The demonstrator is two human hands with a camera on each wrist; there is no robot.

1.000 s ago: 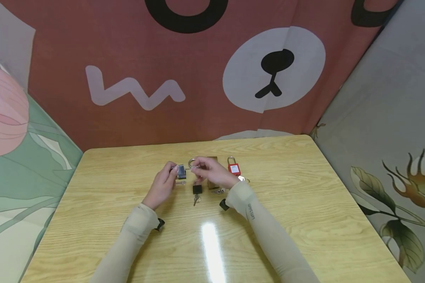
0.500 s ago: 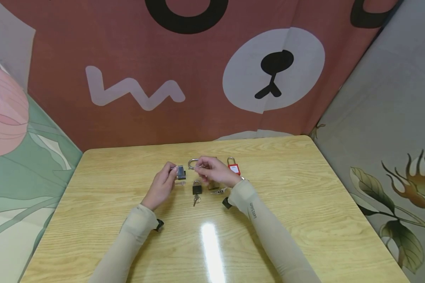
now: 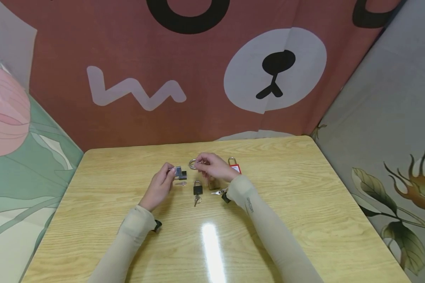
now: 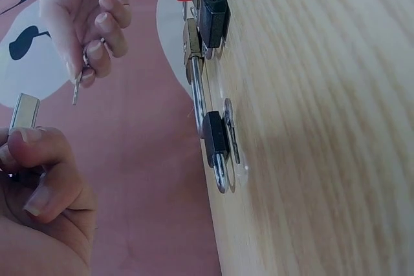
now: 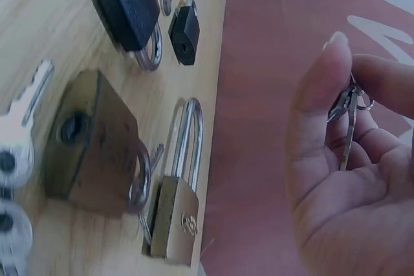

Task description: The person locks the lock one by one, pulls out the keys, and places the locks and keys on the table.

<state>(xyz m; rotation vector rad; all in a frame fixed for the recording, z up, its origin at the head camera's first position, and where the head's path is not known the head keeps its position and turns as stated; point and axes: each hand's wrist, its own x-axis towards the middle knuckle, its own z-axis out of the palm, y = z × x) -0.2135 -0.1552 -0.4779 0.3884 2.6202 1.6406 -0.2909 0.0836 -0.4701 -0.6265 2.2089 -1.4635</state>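
My left hand (image 3: 159,184) grips a silver padlock (image 4: 26,109) above the table. The padlock's end face with its keyhole is turned towards the right wrist camera. Between thumb and forefinger my right hand (image 3: 214,166) pinches small keys (image 5: 349,111) on a ring; one key tip (image 4: 76,95) points down past the thumb in the left wrist view. A gap separates the keys from the silver padlock. Behind the left fingertips lies a black padlock (image 3: 182,175), with a loose key (image 3: 181,183) in front of it. The right hand partly covers a brass padlock (image 3: 213,184).
Another black padlock (image 3: 198,190) with keys in it lies nearer the front of the wooden table (image 3: 297,220). Two brass padlocks, a larger one (image 5: 90,140) and a slimmer one (image 5: 178,218), show in the right wrist view. A red padlock (image 3: 235,168) lies at the right.
The right hand has drawn the keys rightwards, away from the silver padlock they were close against. The left hand has shifted slightly and tilted its padlock, so more of the black padlock behind shows.
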